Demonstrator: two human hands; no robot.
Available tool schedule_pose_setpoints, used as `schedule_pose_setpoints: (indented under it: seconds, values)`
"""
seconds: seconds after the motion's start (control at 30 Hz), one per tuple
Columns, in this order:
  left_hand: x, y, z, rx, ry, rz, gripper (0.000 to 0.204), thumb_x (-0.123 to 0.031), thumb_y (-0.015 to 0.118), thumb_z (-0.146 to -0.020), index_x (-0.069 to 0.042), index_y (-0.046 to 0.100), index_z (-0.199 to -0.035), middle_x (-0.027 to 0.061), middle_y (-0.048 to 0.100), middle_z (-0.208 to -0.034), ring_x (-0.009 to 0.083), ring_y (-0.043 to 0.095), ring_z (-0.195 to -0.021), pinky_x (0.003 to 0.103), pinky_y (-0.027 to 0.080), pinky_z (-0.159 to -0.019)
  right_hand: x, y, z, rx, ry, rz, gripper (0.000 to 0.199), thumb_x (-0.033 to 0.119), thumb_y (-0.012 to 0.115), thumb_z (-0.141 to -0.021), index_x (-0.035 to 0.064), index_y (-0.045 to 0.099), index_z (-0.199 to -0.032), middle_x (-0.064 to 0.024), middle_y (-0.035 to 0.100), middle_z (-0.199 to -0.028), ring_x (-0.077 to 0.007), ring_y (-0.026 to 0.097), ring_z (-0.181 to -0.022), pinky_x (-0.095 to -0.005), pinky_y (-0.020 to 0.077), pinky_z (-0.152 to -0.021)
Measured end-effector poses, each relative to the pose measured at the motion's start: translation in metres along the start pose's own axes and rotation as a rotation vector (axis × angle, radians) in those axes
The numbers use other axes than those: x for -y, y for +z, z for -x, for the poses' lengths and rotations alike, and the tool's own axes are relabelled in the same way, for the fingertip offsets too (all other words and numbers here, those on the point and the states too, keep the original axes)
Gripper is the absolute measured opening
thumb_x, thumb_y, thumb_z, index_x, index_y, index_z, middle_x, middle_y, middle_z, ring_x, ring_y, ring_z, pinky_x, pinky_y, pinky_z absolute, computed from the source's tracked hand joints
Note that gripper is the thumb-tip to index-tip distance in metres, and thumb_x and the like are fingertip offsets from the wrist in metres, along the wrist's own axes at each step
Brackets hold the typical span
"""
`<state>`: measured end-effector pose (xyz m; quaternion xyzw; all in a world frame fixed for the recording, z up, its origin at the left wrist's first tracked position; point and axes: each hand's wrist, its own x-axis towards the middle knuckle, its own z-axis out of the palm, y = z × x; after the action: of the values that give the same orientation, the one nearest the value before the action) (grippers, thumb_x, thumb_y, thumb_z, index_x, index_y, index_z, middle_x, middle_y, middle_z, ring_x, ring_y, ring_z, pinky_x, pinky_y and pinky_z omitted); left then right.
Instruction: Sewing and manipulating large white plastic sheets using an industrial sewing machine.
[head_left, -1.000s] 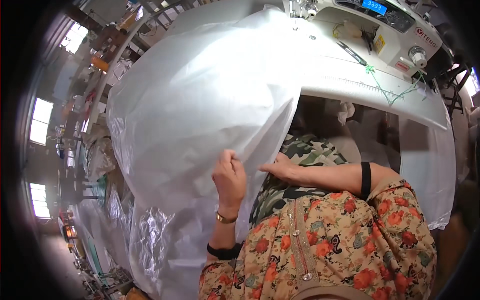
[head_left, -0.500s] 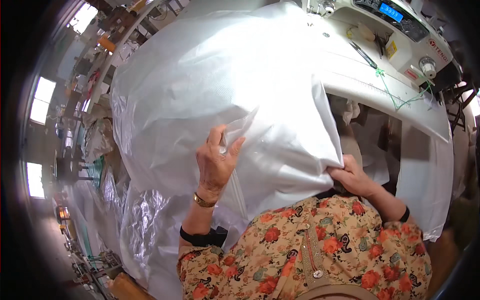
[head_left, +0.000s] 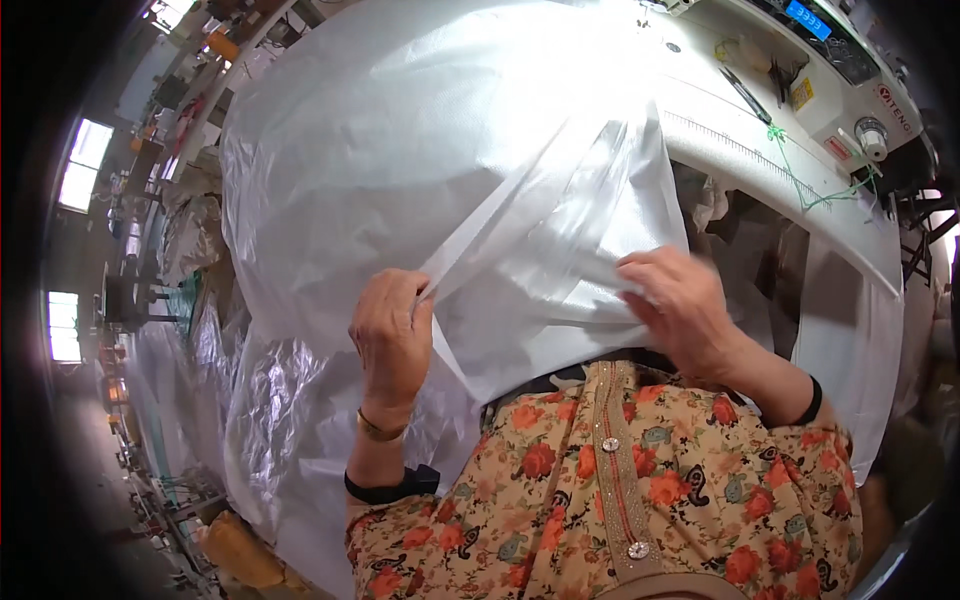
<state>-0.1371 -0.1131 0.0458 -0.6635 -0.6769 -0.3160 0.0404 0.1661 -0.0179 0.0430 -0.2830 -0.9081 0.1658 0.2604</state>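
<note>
Left hand [head_left: 392,335] pinching a fold of white translucent fabric [head_left: 440,170], right hand [head_left: 680,305] pressing its edge, sewing machine [head_left: 800,70] beyond

There is a single view, taken from a wide fisheye camera worn on the person's head and looking steeply down the front of their flowered top. It sits close: the left hand [head_left: 392,335] and right hand [head_left: 683,310] fill the middle, on the white plastic sheet [head_left: 420,150]. The sewing machine [head_left: 820,70] curves along the upper right rim, the workshop floor along the left.
</note>
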Motion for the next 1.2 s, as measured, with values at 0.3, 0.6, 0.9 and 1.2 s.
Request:
schedule_pose_setpoints:
  seconds: [0.3,0.6,0.9,1.2]
  values:
    - [-0.016,-0.019,-0.013,0.252,-0.171,0.628,0.01,-0.004,0.069,-0.086,0.004,0.064,-0.089,0.0041,0.057,-0.073,0.0123,0.053,-0.068,0.026,0.043,-0.064,0.005,0.089,-0.024,0.499,0.933,-1.153,0.031,0.022,0.069,-0.091,-0.0033,0.067,-0.109,-0.0052,0.064,-0.082,-0.0068,0.054,-0.07,-0.0202,0.0409,-0.057]
    - [-0.006,-0.033,-0.027,0.415,-0.194,0.691,0.016,-0.012,0.065,-0.094,0.003,0.061,-0.087,-0.002,0.052,-0.07,0.006,0.045,-0.066,0.023,0.039,-0.059,0.019,0.099,-0.026,0.289,1.185,-1.425,0.03,0.026,0.075,-0.085,-0.0004,0.068,-0.096,-0.0042,0.061,-0.075,-0.0097,0.052,-0.059,-0.0235,0.0402,-0.049]
    - [0.002,-0.034,-0.033,0.528,-0.201,0.589,0.019,-0.012,0.067,-0.091,0.002,0.058,-0.081,-0.0027,0.045,-0.062,0.0049,0.04,-0.062,0.024,0.034,-0.053,0.014,0.121,-0.034,0.51,0.82,-1.215,0.016,0.018,0.07,-0.09,0.0028,0.069,-0.092,-0.0031,0.066,-0.079,-0.0089,0.059,-0.07,-0.0232,0.048,-0.059]
    - [-0.033,-0.033,-0.013,0.719,-0.151,0.572,0.007,-0.002,0.062,-0.086,0.004,0.061,-0.086,0.0069,0.05,-0.064,0.0082,0.043,-0.061,0.027,0.038,-0.054,0.105,0.04,-0.033,0.533,0.485,-1.165,0.021,0.015,0.053,-0.091,-0.0023,0.056,-0.08,-0.0149,0.065,-0.069,-0.0225,0.065,-0.066,-0.0353,0.0527,-0.064]
